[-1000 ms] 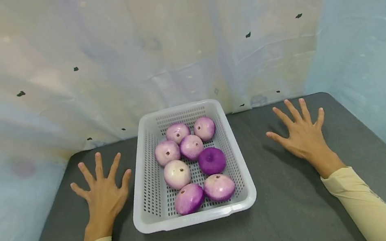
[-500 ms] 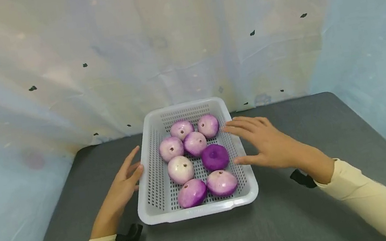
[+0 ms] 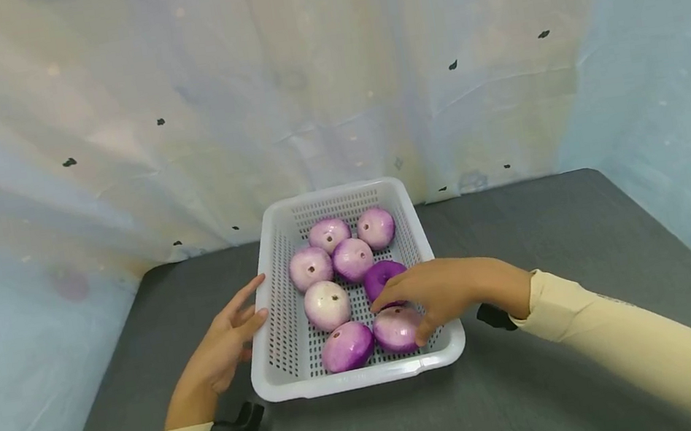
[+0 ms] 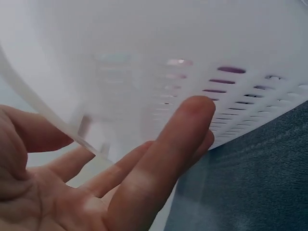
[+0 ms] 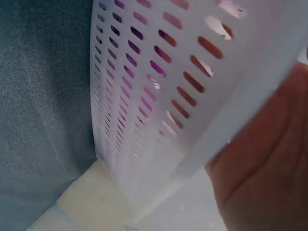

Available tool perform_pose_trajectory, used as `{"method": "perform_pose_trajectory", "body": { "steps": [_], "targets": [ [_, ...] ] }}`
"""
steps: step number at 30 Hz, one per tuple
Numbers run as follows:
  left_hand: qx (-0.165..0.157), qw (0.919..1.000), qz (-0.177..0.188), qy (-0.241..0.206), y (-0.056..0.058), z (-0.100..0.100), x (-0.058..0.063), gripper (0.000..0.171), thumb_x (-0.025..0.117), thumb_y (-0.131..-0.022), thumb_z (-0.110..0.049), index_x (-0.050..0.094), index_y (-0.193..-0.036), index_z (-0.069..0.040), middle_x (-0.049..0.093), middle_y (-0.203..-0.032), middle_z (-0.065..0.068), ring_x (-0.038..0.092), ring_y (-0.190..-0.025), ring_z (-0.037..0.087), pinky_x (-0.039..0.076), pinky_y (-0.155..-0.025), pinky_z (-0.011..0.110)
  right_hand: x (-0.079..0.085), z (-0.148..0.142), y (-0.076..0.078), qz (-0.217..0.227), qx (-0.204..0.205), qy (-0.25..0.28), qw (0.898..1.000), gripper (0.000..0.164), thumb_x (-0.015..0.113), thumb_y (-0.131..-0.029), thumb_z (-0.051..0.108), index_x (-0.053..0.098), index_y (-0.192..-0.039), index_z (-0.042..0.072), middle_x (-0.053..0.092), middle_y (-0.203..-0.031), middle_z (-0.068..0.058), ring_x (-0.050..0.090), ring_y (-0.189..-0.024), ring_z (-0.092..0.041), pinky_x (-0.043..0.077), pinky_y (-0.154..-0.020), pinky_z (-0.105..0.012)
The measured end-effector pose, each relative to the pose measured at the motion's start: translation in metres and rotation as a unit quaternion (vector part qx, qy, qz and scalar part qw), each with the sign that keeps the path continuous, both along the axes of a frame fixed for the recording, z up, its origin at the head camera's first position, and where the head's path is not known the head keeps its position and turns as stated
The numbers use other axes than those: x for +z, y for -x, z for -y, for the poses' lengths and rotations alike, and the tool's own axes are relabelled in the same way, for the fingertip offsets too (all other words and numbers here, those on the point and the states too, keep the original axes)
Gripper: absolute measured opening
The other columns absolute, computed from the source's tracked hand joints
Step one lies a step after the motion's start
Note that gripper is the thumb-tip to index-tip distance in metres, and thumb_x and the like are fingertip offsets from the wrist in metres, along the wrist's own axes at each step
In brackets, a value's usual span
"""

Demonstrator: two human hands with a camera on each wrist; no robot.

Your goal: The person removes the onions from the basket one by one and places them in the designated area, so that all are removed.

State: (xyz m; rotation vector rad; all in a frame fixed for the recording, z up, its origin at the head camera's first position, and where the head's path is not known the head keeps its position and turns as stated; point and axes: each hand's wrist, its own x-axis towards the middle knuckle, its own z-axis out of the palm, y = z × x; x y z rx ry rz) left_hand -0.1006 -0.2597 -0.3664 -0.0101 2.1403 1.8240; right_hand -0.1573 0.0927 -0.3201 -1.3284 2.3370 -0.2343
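Note:
A light grey perforated plastic basket stands on the dark table, with several peeled red onions in it. My left hand holds the basket's left rim. In the left wrist view the rim runs between the thumb and the fingers, one of which lies along the outer wall. My right hand reaches over the right rim into the basket. Its bent fingers and thumb are round the front right onion. They overlap the deep purple onion behind it. In the right wrist view the basket wall hides the fingertips.
Other onions lie close by: a pale one, one at the front and several towards the back. The dark cloth-covered table surrounds the basket. A pale patterned sheet hangs right behind it, with more sheeting at both sides.
Both hands have come from lying spread on the table to the basket. The left has reached the left rim. The right has moved over the right rim and down onto the front right onion.

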Motion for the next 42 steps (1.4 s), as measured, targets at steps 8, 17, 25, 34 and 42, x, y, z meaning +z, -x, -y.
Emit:
{"method": "perform_pose_trajectory", "body": {
  "steps": [8,17,25,34,42],
  "targets": [
    [-0.041,0.9985,0.033,-0.009,0.001,0.003,0.002,0.068,0.051,-0.105,-0.031,0.011,-0.158,-0.044,0.033,-0.158,0.023,0.065,-0.116,0.032,0.061,-0.076,0.052,-0.006,0.01,0.007,0.004,-0.009,-0.033,0.999,0.079,0.088,-0.074,0.03,0.053,-0.144,0.024,0.057,-0.142,0.009,0.051,-0.13,-0.011,0.04,-0.115,-0.038],
    [-0.047,0.997,0.045,-0.041,-0.001,0.005,0.007,0.071,0.052,-0.104,-0.029,0.009,-0.158,-0.045,0.028,-0.16,0.023,0.065,-0.117,0.031,0.06,-0.077,0.052,-0.014,0.019,0.004,-0.053,0.035,-0.05,0.997,0.082,0.089,-0.07,0.04,0.053,-0.143,0.029,0.061,-0.134,0.009,0.057,-0.12,-0.009,0.046,-0.108,-0.037],
    [-0.046,0.9966,0.05,-0.047,-0.002,0.002,0.005,0.072,0.053,-0.104,-0.027,0.008,-0.159,-0.043,0.025,-0.161,0.025,0.063,-0.119,0.036,0.059,-0.077,0.055,-0.016,0.012,0.0,-0.077,0.03,0.01,0.997,0.078,0.083,-0.071,0.045,0.054,-0.14,0.022,0.063,-0.129,0.009,0.059,-0.113,-0.008,0.05,-0.102,-0.035],
    [-0.052,0.9959,0.052,-0.053,-0.002,0.005,0.003,0.073,0.052,-0.104,-0.026,0.007,-0.159,-0.042,0.024,-0.161,0.025,0.062,-0.121,0.037,0.058,-0.078,0.058,-0.026,0.002,0.0,-0.072,-0.017,0.158,0.985,0.081,0.082,-0.069,0.044,0.047,-0.14,0.023,0.058,-0.127,0.013,0.055,-0.112,-0.001,0.05,-0.1,-0.028],
    [-0.05,0.9961,0.048,-0.055,-0.004,0.007,0.0,0.072,0.051,-0.105,-0.025,0.007,-0.159,-0.041,0.024,-0.161,0.026,0.064,-0.119,0.034,0.059,-0.077,0.056,-0.036,0.004,0.002,-0.079,-0.035,0.255,0.963,0.088,0.083,-0.07,0.035,0.041,-0.145,0.016,0.053,-0.137,0.006,0.053,-0.121,-0.006,0.048,-0.105,-0.033]
  ]
}}
